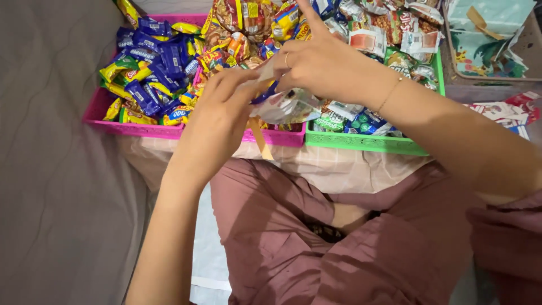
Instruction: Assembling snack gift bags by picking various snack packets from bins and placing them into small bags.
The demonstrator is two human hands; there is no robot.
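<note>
Both hands meet at picture centre: the left hand (217,110) and the right hand (316,62) pinch a small clear gift bag (288,107). Behind it, at twelve o'clock, lie a pink tray (132,129) and a green tray (367,142) of wrapped snacks.

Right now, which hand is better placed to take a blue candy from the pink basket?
Probably the left hand: it is closer to the blue candies in the pink basket.

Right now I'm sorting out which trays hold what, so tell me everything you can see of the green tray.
The green tray is a shallow, bright green, plastic-looking bin with a low perforated front wall. It sits level on a pale checked cloth, its left end against a pink tray. Snack packets in white, red and green heap above its rim. The right hand and forearm hide part of it.
</note>
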